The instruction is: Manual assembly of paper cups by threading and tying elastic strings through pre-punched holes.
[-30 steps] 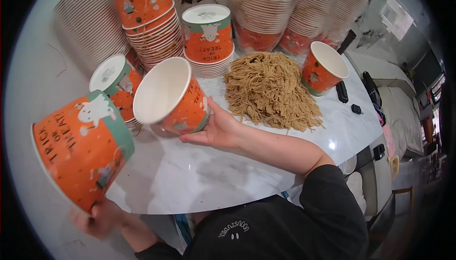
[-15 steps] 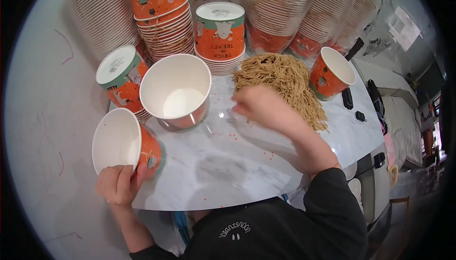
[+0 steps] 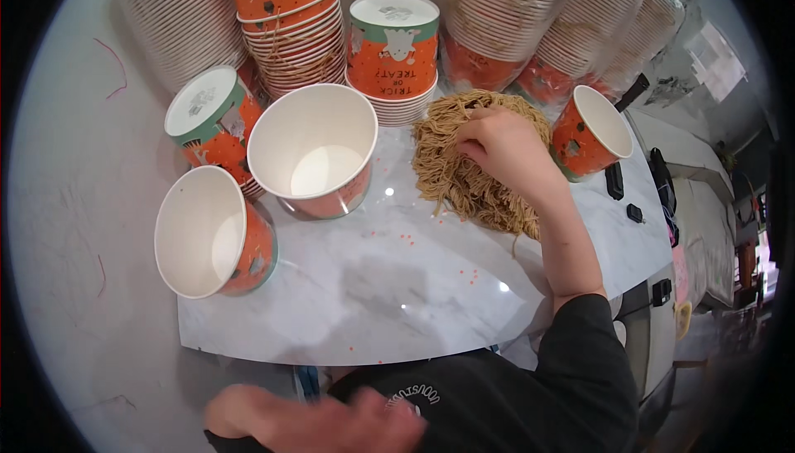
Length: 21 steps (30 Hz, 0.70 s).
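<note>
My right hand point(image 3: 501, 148) reaches onto a heap of tan strings point(image 3: 451, 155) at the back right of the table, its fingers pinched together on strands at the top. Part of the heap is covered by the hand. My left hand point(image 3: 331, 426) is off the table's near edge, in front of my black shirt, smeared by motion. At the left stands an open orange and green paper tub point(image 3: 258, 246) with a white inside, and no hand touches it. Behind it is another open paper tub point(image 3: 313, 142), its white bottom showing.
Upside-down stacks of orange tubs point(image 3: 393, 55) and a taller stack point(image 3: 290, 31) line the back. Plastic-wrapped stacks point(image 3: 505, 14) stand behind the strings. A smaller paper cup point(image 3: 590, 134) is at the right, beside small black devices point(image 3: 614, 180). Tiny orange bits dot the marble tabletop point(image 3: 356, 304).
My left hand has let go of the front left tub and dropped back below the table edge. My right hand has moved right and onto the string heap.
</note>
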### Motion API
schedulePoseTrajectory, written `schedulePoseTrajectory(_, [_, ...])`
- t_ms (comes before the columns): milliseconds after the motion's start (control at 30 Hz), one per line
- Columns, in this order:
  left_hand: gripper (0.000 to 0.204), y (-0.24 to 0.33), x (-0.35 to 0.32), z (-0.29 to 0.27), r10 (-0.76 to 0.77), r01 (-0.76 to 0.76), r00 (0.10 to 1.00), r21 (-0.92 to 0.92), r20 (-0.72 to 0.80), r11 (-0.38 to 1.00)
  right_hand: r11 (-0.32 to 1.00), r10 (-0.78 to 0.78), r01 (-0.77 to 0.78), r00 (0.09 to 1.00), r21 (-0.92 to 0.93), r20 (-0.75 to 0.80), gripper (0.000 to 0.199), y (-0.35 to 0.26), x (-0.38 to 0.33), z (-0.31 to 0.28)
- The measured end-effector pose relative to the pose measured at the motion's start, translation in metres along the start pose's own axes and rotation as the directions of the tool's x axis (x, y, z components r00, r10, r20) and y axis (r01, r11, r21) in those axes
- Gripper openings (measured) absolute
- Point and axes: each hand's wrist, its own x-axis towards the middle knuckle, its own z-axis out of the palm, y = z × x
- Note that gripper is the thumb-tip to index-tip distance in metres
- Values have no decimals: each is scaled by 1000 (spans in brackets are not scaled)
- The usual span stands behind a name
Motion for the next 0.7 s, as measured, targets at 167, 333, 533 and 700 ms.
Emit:
schedulePoseTrajectory(167, [28,-47,78,9,347,-405,906,-261,-242,876,980,-178,194,948,34,-265,8,-11,0,-13])
schedulePoseTrajectory(333, [13,-31,76,20,-87,-101,921,-448,-379,888,800,-216,366,915,476,-340,12,-91,0,-35])
schedulePoseTrajectory(533, [26,-89,52,108,-668,760,637,-174,384,626,730,-81,390,865,562,-496,18,-97,-6,-69])
schedulePoseTrajectory(700, [35,-96,19,147,-766,950,257,-6,590,314,702,-20,108,991,704,-132,11,-64,20,-44])
